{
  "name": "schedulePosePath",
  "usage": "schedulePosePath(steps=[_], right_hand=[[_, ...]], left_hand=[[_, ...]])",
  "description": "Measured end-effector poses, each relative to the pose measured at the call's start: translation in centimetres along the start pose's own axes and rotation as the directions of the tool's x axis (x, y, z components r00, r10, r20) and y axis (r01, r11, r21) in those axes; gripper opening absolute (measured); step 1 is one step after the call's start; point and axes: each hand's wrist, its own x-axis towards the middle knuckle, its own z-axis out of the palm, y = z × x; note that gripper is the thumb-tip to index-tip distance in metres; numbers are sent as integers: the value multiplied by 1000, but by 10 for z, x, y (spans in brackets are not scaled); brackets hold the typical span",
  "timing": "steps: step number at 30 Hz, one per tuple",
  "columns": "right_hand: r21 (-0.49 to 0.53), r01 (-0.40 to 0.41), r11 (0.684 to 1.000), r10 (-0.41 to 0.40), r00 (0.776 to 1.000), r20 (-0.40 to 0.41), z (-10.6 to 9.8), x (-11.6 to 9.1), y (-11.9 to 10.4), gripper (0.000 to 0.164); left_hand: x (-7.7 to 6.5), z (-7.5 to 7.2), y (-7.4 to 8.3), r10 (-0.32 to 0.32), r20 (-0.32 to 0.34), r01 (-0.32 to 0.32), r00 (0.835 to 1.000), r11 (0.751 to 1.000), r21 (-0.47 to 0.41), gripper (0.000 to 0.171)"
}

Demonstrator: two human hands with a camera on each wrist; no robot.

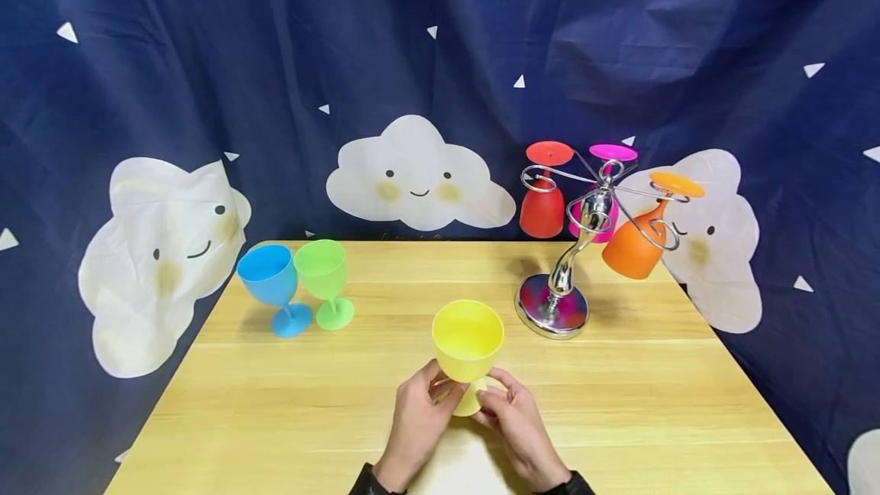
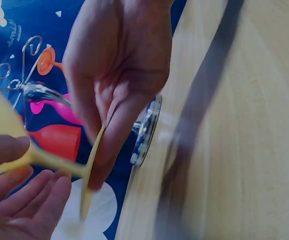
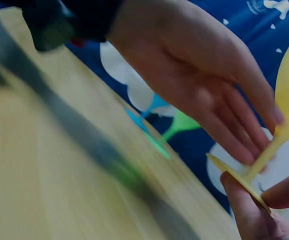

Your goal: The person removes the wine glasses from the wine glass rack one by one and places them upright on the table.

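A yellow plastic goblet (image 1: 467, 338) is held bowl up near the front middle of the table, between both hands. My left hand (image 1: 421, 412) has its thumb and fingers at the stem, just under the bowl; in the left wrist view, the left fingers (image 2: 32, 200) curl beside that stem. My right hand (image 1: 512, 418) pinches the round foot between thumb and fingers, which the right wrist view shows with the thumb on top of the foot (image 3: 239, 182). Part of the foot is hidden behind the fingers.
A blue goblet (image 1: 271, 281) and a green goblet (image 1: 323, 270) stand upright at the back left. At the back right stands a chrome glass rack (image 1: 564, 270), with a red goblet (image 1: 541, 212), a magenta goblet (image 1: 613, 153) and an orange goblet (image 1: 632, 247) hanging upside down.
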Motion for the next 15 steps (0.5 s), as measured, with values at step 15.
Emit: schedulePosePath(steps=[15], right_hand=[[89, 23, 996, -25, 999, 20, 23, -2, 6, 51]], left_hand=[[-3, 3, -4, 183, -262, -99, 948, 948, 303, 27]])
